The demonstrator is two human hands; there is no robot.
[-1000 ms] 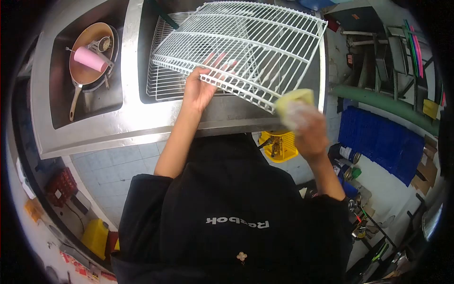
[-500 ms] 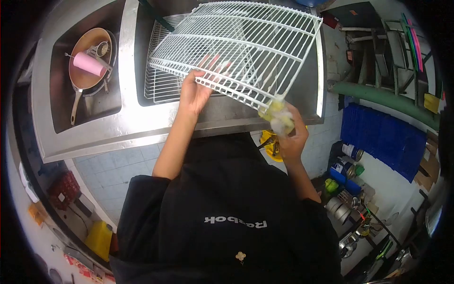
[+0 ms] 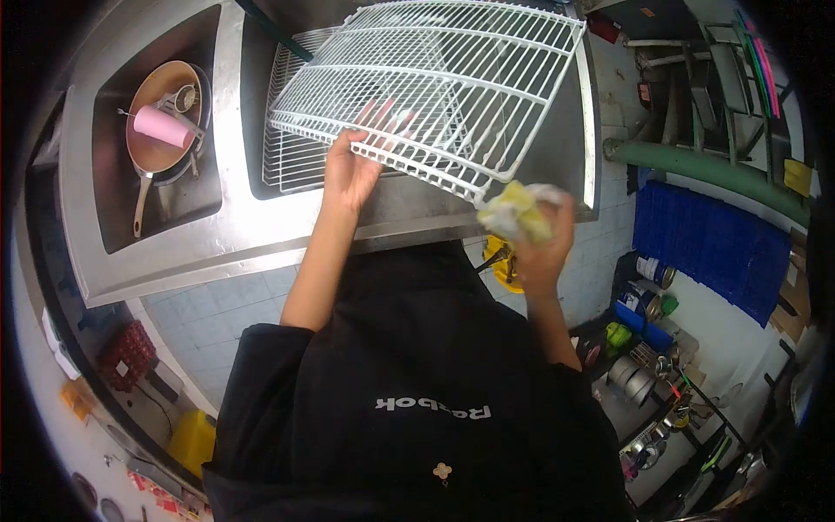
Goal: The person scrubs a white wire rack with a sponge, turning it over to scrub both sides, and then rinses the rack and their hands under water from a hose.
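Note:
A white wire rack (image 3: pixel 426 74) is tilted over the right sink basin, its near edge raised toward me. My left hand (image 3: pixel 357 170) grips that near edge, thumb on top and fingers under the wires. In my right hand (image 3: pixel 548 248) is a yellowish, foamy sponge (image 3: pixel 517 210), blurred by motion, just off the rack's near right corner. White suds cling to the wires near that corner. Beneath it, a second wire rack (image 3: pixel 283 161) lies in the basin, partly hidden by the first.
In the left basin (image 3: pixel 113 217) sit a brown frying pan (image 3: pixel 143 91), a pink cup (image 3: pixel 163 127) and a small strainer (image 3: pixel 184 97). A dark green hose (image 3: pixel 274 28) reaches in from the top. Shelving with pots (image 3: pixel 631 381) stands on the right.
My right hand and the sponge have come slightly away from the rack's corner. The rack has shifted a little to the left with my left hand still on it.

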